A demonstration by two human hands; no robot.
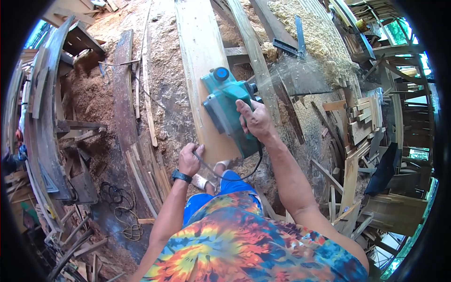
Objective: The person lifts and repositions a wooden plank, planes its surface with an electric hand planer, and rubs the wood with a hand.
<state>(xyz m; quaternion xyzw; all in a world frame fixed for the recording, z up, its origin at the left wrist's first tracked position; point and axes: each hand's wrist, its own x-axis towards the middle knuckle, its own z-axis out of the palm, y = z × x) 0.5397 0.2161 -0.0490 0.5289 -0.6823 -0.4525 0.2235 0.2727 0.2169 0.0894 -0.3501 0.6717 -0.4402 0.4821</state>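
A teal electric planer with a blue-topped knob rests on a long pale board. My right hand is wrapped round the planer's rear handle. Shavings spray from the planer's side toward the upper right. Beside the board's near left edge, my left hand is closed on the dark power cord, which loops back to the planer. A dark watch is on my left wrist.
Long planks lie on the left, and another plank runs right of the board. Shavings are heaped at the upper right. Stacked wood scraps stand at the right. Tangled cords lie at the lower left.
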